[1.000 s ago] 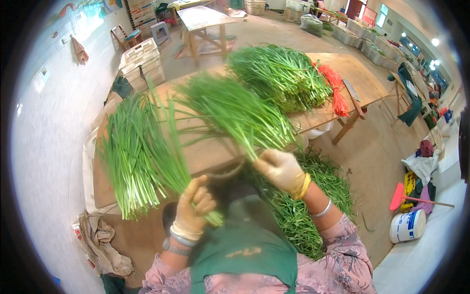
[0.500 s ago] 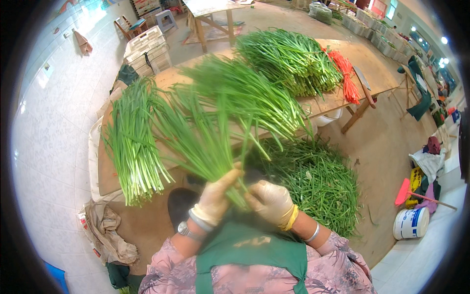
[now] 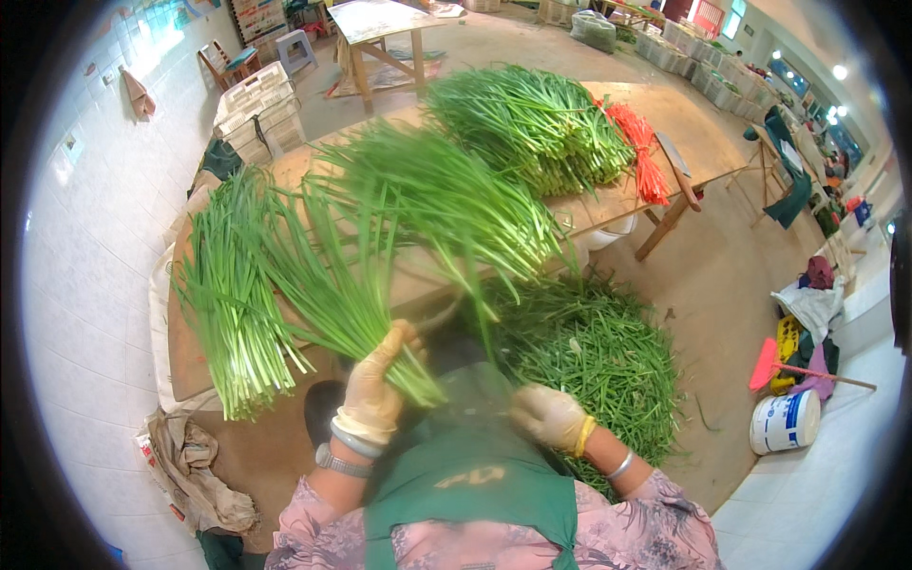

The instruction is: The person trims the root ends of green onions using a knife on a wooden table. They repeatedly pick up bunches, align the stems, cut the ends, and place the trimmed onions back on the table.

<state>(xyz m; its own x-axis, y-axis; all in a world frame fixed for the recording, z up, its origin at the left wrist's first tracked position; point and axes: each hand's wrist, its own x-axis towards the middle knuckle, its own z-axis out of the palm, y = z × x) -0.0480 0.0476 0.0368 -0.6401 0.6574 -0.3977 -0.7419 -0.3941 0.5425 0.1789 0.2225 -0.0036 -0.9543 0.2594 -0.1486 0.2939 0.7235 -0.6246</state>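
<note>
My gloved left hand [image 3: 378,378] is closed round a bunch of garlic chives [image 3: 347,302], pale cut ends toward me and long leaves over the table edge. To its right, my gloved right hand [image 3: 551,416] is apart from the bunch, over the edge of my green apron [image 3: 475,503]; its fingers are slightly smeared by motion. On the wooden table [image 3: 698,133], a pile of chives [image 3: 242,313] hangs over the near left edge. A looser pile [image 3: 465,204] lies in the middle, and a thick stack [image 3: 532,123] behind it.
Red ties [image 3: 638,152] and a knife [image 3: 679,171] lie at the table's right end. A heap of loose leaves [image 3: 598,370] is on the floor below. White crates [image 3: 256,114] stand behind the table at left; a white bucket [image 3: 785,423] and pink-headed scraper [image 3: 763,364] are at right.
My right hand has moved away from the bunch, to the right and down. The left hand keeps hold of the chives, slightly lower and further left. The whole view has shifted a little.
</note>
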